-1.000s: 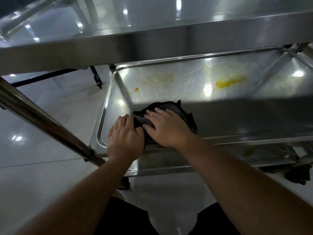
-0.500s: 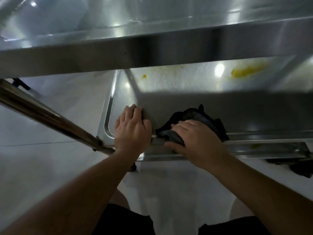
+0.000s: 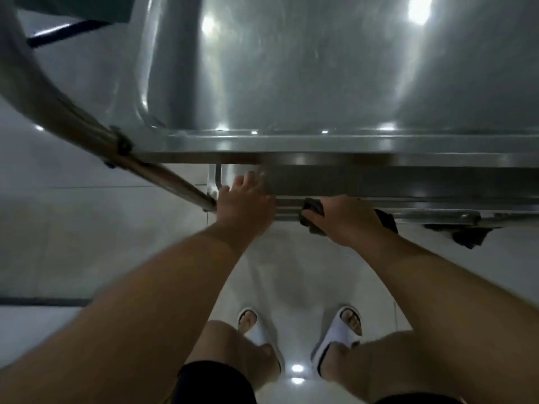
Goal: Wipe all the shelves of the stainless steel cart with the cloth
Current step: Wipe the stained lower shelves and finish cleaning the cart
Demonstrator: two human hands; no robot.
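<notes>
My right hand [image 3: 347, 221] has its fingers curled around the dark crumpled cloth [image 3: 313, 212], held at the front rim of the stainless steel cart's lower shelf [image 3: 437, 212]. My left hand [image 3: 245, 199] rests there with fingers straight, beneath the shiny top shelf [image 3: 320, 68].

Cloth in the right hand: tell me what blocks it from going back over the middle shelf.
The right hand grips the dark cloth at the middle shelf's front rim. The top shelf overhangs and hides that shelf's surface; the left hand rests beside, at the corner. Nothing visible blocks the gap.
</notes>
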